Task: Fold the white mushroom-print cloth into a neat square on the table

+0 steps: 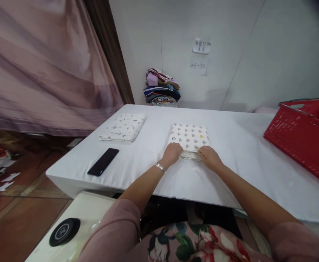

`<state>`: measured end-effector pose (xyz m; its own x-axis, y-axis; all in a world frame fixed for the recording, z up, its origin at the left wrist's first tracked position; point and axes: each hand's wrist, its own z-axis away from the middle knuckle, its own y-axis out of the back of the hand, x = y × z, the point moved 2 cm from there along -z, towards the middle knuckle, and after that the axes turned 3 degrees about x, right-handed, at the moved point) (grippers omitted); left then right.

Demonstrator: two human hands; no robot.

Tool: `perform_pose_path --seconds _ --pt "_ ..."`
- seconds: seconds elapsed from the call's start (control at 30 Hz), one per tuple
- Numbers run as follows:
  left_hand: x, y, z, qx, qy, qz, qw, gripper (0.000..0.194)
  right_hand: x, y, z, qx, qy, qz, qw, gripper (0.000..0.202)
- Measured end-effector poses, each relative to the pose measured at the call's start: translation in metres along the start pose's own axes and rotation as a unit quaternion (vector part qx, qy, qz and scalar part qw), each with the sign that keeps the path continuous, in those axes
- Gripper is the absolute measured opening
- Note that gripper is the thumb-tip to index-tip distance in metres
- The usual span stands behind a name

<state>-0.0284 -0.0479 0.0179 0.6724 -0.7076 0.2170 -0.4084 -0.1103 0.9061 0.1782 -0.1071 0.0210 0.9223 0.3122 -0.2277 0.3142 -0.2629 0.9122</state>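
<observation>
A folded white cloth [190, 137] with rows of grey printed motifs and a few yellow and dark ones lies flat on the white-covered table [154, 160]. Several layers show along its near edge. My left hand [173, 153], with a silver bracelet at the wrist, grips the near left corner, fingers curled on top. At the near right corner my right hand [209, 155] is closed on the same cloth. Both thumbs are partly hidden at the layered edge. To the left lies another folded white cloth [125, 126] with small dark prints.
A black phone [103, 162] lies at the table's left front. On the right stands a red plastic basket [303, 134] with a metal handle. A stack of folded fabrics [162, 89] is by the wall. Below left, a round black object [64, 231] rests on a pale surface.
</observation>
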Motion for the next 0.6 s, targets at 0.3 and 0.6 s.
perform_pose_path --seconds 0.3,0.6 --pt "0.000 -0.003 0.009 0.020 -0.024 0.016 0.999 0.013 -0.001 -0.004 0.003 -0.027 -0.036 -0.009 0.999 0.029" --pt "0.017 -0.010 0.008 0.045 -0.057 -0.031 0.997 0.021 -0.004 -0.004 -0.001 -0.050 -0.074 0.015 0.996 0.027"
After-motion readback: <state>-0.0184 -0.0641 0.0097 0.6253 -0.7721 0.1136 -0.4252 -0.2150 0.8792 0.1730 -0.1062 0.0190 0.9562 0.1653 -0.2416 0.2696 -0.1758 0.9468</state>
